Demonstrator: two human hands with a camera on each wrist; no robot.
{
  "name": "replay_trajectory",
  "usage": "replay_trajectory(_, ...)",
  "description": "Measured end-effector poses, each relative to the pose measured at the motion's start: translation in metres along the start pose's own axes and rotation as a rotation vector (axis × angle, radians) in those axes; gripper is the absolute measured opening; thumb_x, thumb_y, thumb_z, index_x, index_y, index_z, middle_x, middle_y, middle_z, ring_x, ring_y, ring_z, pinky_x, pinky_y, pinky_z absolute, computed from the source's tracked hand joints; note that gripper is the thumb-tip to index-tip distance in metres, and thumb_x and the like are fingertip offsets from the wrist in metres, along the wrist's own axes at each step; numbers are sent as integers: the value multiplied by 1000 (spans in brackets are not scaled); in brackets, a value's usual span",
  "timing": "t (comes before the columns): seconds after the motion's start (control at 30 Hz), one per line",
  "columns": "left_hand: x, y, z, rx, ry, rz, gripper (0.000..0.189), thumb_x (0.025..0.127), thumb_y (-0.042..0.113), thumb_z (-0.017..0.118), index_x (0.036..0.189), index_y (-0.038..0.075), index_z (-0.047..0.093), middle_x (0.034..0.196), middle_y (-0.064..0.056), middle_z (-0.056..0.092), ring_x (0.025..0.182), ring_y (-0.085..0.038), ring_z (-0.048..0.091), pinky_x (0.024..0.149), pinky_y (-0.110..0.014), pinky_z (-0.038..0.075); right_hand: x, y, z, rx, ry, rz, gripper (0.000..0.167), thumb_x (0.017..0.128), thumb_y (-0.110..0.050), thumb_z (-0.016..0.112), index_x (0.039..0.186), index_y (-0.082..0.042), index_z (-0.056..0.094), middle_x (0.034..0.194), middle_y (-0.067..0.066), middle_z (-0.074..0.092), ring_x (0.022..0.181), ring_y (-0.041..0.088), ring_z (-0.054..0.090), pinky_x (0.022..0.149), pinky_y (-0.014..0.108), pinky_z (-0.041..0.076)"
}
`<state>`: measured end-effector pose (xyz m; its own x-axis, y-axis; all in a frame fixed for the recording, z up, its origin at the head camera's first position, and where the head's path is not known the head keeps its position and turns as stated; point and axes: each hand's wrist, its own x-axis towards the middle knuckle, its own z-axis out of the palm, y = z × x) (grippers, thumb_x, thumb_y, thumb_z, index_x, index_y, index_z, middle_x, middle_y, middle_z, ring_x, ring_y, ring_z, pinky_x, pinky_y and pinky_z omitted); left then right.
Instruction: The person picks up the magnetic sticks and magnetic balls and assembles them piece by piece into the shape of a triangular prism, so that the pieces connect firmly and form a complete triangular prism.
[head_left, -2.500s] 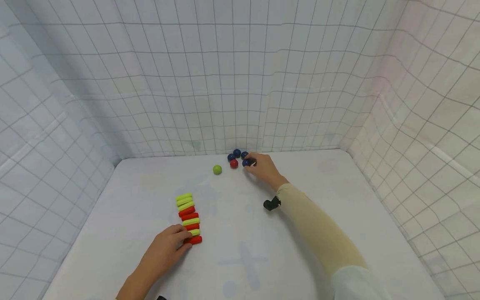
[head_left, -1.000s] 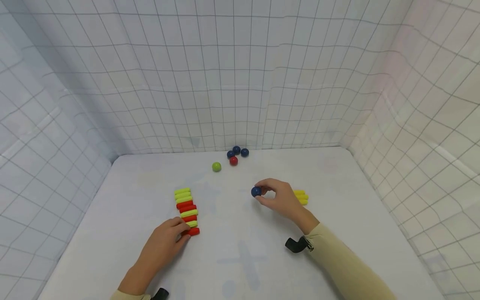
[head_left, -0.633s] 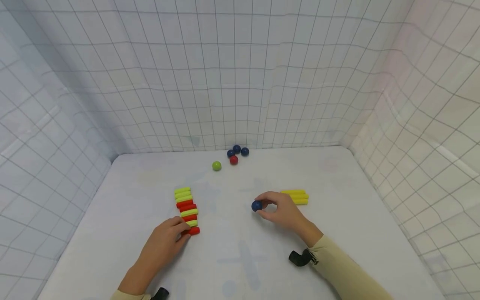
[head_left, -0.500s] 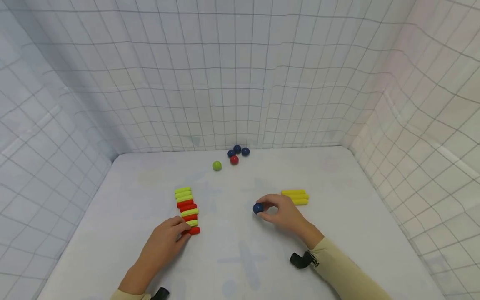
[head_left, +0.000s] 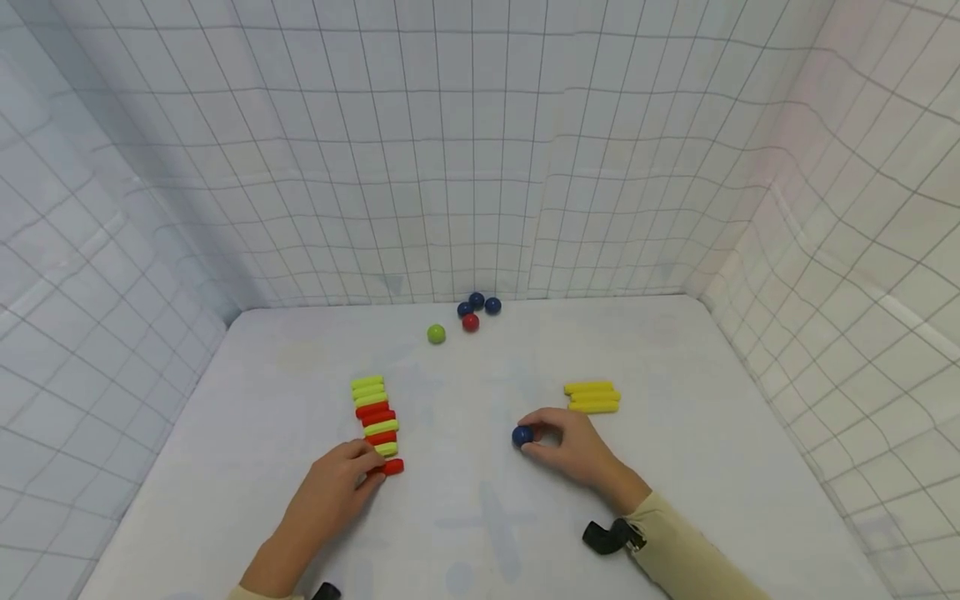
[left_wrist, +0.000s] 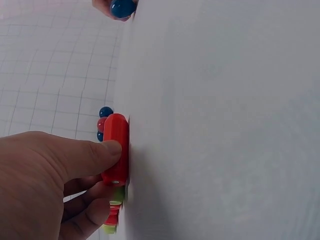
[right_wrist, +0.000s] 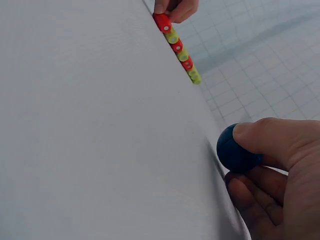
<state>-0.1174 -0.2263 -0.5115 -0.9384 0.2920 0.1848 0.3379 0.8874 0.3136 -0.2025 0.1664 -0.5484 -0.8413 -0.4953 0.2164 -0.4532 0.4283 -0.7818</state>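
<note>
A dark blue ball (right_wrist: 236, 150) sits between the thumb and fingers of my right hand (head_left: 573, 446), close over the white table right of the middle. My left hand (head_left: 333, 492) pinches a short red stick (left_wrist: 117, 145) at the near end of a row on the left, with the thumb on its side. The row alternates in part between red sticks (head_left: 382, 437) and lime-yellow sticks (head_left: 367, 382), lying side by side and running away from me. My left fingers hide part of the nearest ones.
Three blue balls (head_left: 492, 306) and a red ball (head_left: 470, 322) cluster at the table's back edge, with a green ball (head_left: 436, 333) to their left. Several yellow sticks (head_left: 592, 397) lie beyond my right hand. Grid-patterned cloth walls (head_left: 480, 167) enclose the back and sides.
The blue ball in my right hand has come from the back cluster toward me, which uncovers the yellow sticks. My left hand stays at the near end of the row.
</note>
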Motion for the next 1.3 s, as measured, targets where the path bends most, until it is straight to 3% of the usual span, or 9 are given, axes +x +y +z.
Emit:
replay_trajectory(0.33, 0, 9, 1, 8, -32, 13, 24, 84, 9, 95, 101, 20, 82, 95, 10, 71, 88, -11, 62, 81, -34, 61, -1, 7, 4, -2, -3, -96, 35, 93, -15, 88, 126, -21, 76, 121, -11, 74, 105, 11, 69, 93, 34, 59)
replay_trajectory(0.67, 2, 9, 9, -8, 50, 82, 27, 80, 5, 96, 99, 18, 82, 94, 9, 69, 90, -11, 62, 81, -33, 61, 3, 7, 1, -189, 4, -273, 37, 93, -19, 88, 128, -17, 76, 123, -7, 74, 109, 8, 68, 94, 31, 59)
replay_trajectory(0.87, 4, 11, 11, -13, 65, 109, 27, 79, 5, 97, 98, 17, 81, 94, 9, 68, 90, -12, 62, 81, -34, 61, 3, 9, 0, -270, 10, -347, 38, 93, -20, 89, 129, -16, 76, 123, -6, 74, 112, 10, 68, 96, 32, 58)
replay_trajectory(0.97, 7, 12, 11, -4, 54, 112, 26, 80, 6, 96, 97, 18, 80, 94, 9, 69, 92, -13, 63, 83, -35, 61, 3, 9, 0, -226, 11, -318, 38, 93, -19, 89, 129, -16, 76, 123, -6, 74, 109, 9, 68, 94, 32, 59)
replay_trajectory(1.1, 13, 15, 9, -7, 43, 102, 24, 82, 9, 96, 98, 19, 80, 94, 9, 70, 92, -12, 65, 84, -36, 61, 3, 10, 0, -134, 12, -217, 36, 94, -19, 88, 128, -18, 77, 119, -9, 74, 101, 8, 68, 88, 30, 59)
replay_trajectory(1.3, 26, 24, 9, -50, 91, 135, 26, 81, 7, 96, 99, 18, 81, 94, 9, 72, 92, -13, 67, 84, -38, 62, 1, 12, 0, -64, 5, -113, 35, 94, -20, 89, 127, -20, 78, 115, -13, 74, 96, 8, 66, 85, 30, 58)
